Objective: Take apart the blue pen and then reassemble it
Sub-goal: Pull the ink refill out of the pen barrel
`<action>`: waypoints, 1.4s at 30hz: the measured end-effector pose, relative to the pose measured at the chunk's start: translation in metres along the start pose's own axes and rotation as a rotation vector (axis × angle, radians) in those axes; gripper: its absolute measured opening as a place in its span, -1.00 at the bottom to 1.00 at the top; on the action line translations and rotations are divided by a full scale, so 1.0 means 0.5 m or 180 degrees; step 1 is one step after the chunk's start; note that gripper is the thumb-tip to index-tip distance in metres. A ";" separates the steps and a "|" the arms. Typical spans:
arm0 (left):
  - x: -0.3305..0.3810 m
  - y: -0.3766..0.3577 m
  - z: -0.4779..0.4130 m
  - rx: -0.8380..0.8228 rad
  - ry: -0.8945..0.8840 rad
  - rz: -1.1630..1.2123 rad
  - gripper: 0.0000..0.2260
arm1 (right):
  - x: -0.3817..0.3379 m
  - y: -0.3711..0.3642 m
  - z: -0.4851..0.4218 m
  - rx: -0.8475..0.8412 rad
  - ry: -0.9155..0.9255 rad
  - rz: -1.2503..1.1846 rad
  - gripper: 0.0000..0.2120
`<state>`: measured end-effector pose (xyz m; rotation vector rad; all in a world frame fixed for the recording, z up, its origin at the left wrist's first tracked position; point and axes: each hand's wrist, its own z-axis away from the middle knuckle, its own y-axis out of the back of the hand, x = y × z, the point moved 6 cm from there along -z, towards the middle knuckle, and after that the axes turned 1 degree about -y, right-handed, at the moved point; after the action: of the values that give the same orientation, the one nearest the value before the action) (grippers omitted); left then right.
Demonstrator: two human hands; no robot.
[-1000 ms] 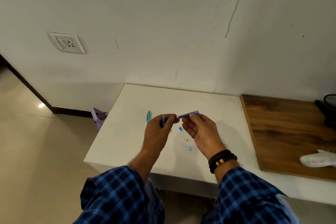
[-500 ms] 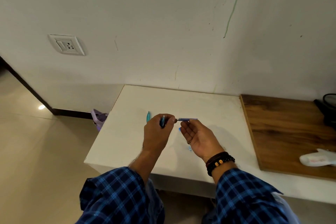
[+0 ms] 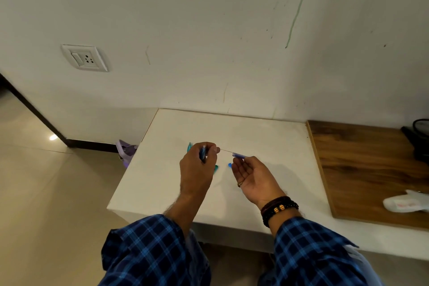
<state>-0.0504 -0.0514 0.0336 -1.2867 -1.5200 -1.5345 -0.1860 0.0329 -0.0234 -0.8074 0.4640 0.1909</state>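
Observation:
The blue pen is in pieces over the white table [image 3: 162, 183]. My left hand [image 3: 197, 169] grips a dark blue barrel piece [image 3: 203, 153] and its fingertips pinch one end of a thin refill rod [image 3: 226, 151]. My right hand [image 3: 253, 176], palm up, pinches a short blue-purple tube [image 3: 239, 155] at the rod's other end. A teal part [image 3: 190, 146] lies on the table behind my left hand. Between the hands lie another teal part [image 3: 216, 168] and a small blue piece [image 3: 229, 165].
A wooden board [image 3: 371, 169] covers the table's right side, with a white object [image 3: 404, 203] on it and a black object [image 3: 417, 141] at the far right. A purple item [image 3: 125, 151] sits on the floor by the table's left edge. The wall stands close behind.
My hands have drawn apart. The blue-purple tube has moved right with my right hand, and a thin rod now shows between it and my left fingertips.

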 end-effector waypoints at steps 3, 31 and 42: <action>-0.007 0.007 -0.003 0.0104 0.0101 -0.0002 -0.91 | 0.002 0.005 -0.002 0.0109 -0.0040 -0.0127 -0.81; -0.016 0.025 -0.001 0.0178 0.0375 0.0258 -0.89 | -0.049 0.104 -0.051 0.0692 0.0632 0.0337 -0.87; -0.022 0.025 -0.004 0.0142 0.0397 0.0131 -0.91 | -0.066 0.145 -0.064 0.1602 0.1423 0.2992 -0.81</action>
<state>-0.0357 -0.0575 0.0281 -1.1677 -1.4326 -1.5171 -0.2503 0.0592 -0.0742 -0.0750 1.2449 0.7359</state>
